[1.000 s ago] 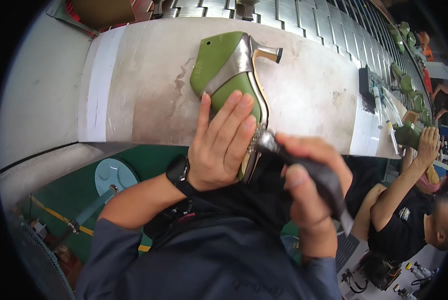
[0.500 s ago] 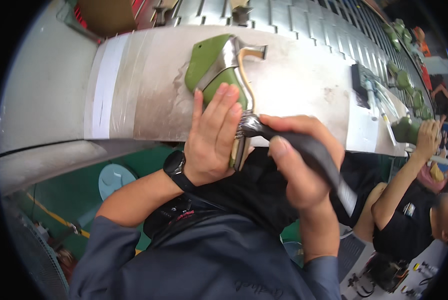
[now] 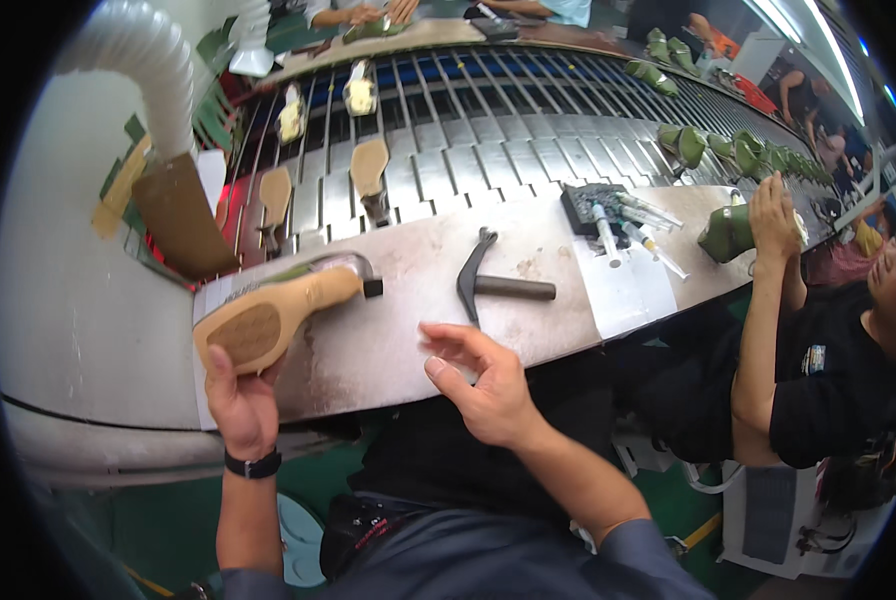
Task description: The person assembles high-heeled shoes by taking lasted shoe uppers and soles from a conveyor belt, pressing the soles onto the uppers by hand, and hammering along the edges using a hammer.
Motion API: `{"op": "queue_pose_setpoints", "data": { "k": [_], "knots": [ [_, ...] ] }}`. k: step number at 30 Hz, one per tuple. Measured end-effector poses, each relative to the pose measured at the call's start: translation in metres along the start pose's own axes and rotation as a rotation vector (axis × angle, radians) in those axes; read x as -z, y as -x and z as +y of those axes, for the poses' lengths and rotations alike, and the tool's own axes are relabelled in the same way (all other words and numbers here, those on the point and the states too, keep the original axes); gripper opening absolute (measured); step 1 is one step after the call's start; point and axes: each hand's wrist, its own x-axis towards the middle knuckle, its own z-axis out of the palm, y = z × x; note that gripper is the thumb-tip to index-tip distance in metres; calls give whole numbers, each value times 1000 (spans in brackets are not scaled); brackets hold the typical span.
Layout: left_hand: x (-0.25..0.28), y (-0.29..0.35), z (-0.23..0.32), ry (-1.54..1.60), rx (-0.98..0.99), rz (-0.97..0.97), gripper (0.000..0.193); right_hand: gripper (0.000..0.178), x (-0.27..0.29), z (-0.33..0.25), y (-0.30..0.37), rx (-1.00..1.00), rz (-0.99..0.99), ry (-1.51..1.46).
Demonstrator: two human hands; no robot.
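My left hand grips a heeled shoe by the toe end, over the left part of the bench. Its tan sole is turned up toward me, and the black-tipped heel points right; most of the green upper is hidden behind it. A shoemaker's hammer with a dark curved head and a short handle lies on the bench top. Just in front of the hammer, my right hand hovers with fingers apart and nothing in them.
A slatted metal conveyor runs behind the bench, carrying several shoes. On the right are a black box and syringe-like tubes. A co-worker handles a green shoe. A brown board stands at left beneath a white duct hose.
My right hand has let go of the hammer, which now lies on the bench. My left hand has carried the shoe leftward, its sole now facing up. The view has shifted.
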Motion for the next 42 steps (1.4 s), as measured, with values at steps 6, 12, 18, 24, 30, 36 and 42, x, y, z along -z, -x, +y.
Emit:
{"op": "queue_pose_setpoints", "data": {
  "k": [6,12,18,24,30,36,42],
  "knots": [
    [10,-3,-4,189,164,-663,68,81,11,20,3,-440,-414,-1070],
    [-22,-10,-48,-528,261,-295,49,53,19,0,-16,-156,-139,-864],
    [-46,26,-60,-1111,-558,-526,24,41,53,13,-167,95,476,-83],
    [-64,14,-57,-1081,-534,-615,26,61,150,51,-259,3,552,772],
    [-52,-44,-39,-1048,-122,-476,32,64,58,22,-194,441,423,851],
    [-107,-194,-111,-1356,-414,-397,38,49,61,23,-151,234,-131,986],
    [-130,-240,-130,-1479,-285,-610,20,51,29,11,-201,279,80,690]
  ]
}}
